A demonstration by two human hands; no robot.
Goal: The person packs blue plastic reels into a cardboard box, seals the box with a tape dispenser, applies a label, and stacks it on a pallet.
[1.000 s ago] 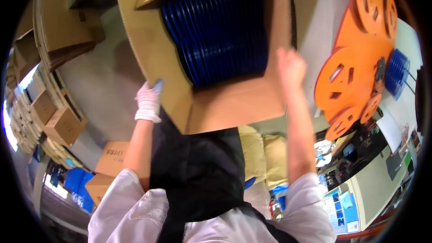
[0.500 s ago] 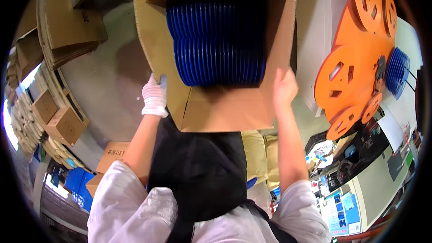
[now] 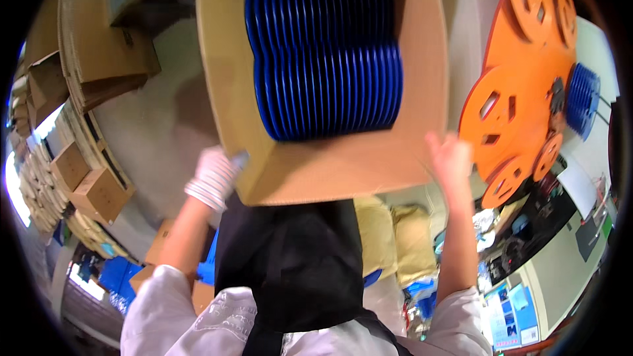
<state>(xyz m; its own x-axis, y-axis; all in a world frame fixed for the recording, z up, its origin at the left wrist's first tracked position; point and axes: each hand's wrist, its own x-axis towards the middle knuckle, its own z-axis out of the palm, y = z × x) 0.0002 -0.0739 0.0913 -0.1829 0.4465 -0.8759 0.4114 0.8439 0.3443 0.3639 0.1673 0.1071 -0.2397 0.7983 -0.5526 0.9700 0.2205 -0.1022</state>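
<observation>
An open cardboard box (image 3: 330, 168) stands in front of me, its mouth facing up toward me. Inside it, thin blue plastic discs (image 3: 330, 92) are packed on edge in two rows. In a striped white glove, my left hand (image 3: 216, 173) is closed on the box's near left edge. My bare right hand (image 3: 451, 159), blurred by motion, pinches the near right edge with the thumb on the inner side. Most of the fingers of both hands are hidden or smeared. A black apron (image 3: 290, 257) hangs below the box.
At the right stands a machine with orange slotted discs (image 3: 491, 112) and a blue ribbed reel (image 3: 583, 101). Large folded cartons (image 3: 99, 33) lean at the left, above small cardboard boxes (image 3: 99, 191). Yellowish sacks (image 3: 412, 234) lie beyond my right forearm.
The box has come nearer and its mouth is spread wider, showing more of the blue discs. My hands have moved apart and lower, along with the box's edges.
</observation>
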